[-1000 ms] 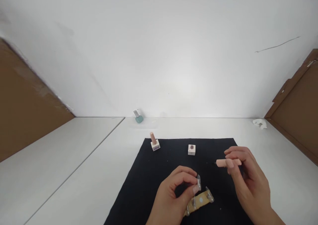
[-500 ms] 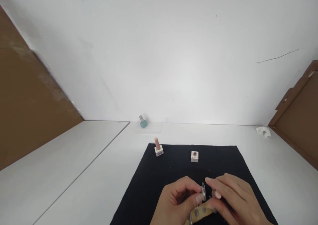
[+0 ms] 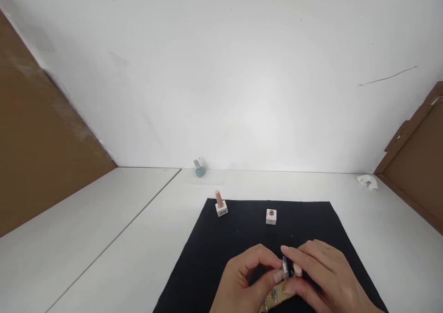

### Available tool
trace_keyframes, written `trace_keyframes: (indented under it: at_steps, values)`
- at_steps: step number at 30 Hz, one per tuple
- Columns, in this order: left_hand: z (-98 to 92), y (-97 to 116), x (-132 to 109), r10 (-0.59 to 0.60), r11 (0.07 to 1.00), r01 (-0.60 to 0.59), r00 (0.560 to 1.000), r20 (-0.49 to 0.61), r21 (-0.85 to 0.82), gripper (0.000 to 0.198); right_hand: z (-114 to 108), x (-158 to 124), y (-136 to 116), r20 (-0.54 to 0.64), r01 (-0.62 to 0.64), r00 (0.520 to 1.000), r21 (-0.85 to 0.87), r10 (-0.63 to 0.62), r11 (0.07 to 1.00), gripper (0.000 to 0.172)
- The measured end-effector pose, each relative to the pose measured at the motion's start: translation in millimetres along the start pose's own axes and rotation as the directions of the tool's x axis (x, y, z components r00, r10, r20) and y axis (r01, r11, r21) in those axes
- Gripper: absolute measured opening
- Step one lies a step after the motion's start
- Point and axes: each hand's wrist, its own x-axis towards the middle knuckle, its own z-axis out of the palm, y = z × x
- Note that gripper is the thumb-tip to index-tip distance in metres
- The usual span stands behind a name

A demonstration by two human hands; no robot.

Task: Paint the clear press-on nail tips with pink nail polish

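Note:
Low on the black mat, my left hand (image 3: 242, 278) pinches a clear, narrow curved piece (image 3: 285, 268) that looks like a false nail tip. Beneath the fingers runs a tan strip (image 3: 282, 295) with more small clear pieces along it. My right hand (image 3: 327, 274) is closed just to the right, its index fingertip close to the top of the clear piece and its thumb at the strip. Whatever its curled fingers hold is hidden. Beyond the hands stands a small white square nail polish bottle (image 3: 271, 217) without its cap, its neck showing.
A capped nail polish bottle (image 3: 221, 207) with a peach cap stands at the mat's (image 3: 242, 234) back left corner. Behind it, a teal nail polish bottle (image 3: 200, 170) leans by the white wall. Crumpled white tissue (image 3: 368, 181) lies at back right, near a brown cardboard panel (image 3: 415, 165).
My right hand has shifted slightly left, its index fingertip and thumb nearer the clear piece. My left hand stays almost in place.

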Motion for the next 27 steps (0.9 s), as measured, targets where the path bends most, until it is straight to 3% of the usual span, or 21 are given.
trace_keyframes:
  at_steps: [12, 27]
  values:
    - [2.7, 2.8, -0.8, 0.015, 1.0, -0.015, 1.0, 0.003, 0.026, 0.008, 0.6, 7.7, -4.6, -0.065, -0.024, 0.998, 0.018, 0.025, 1.0, 0.027]
    - [5.4, -3.1, -1.7, -0.031, 0.996, 0.031, 0.999, -0.006, -0.079, 0.011, 4.0, 6.6, -7.0, -0.077, -0.015, 0.997, 0.021, 0.017, 1.0, 0.027]
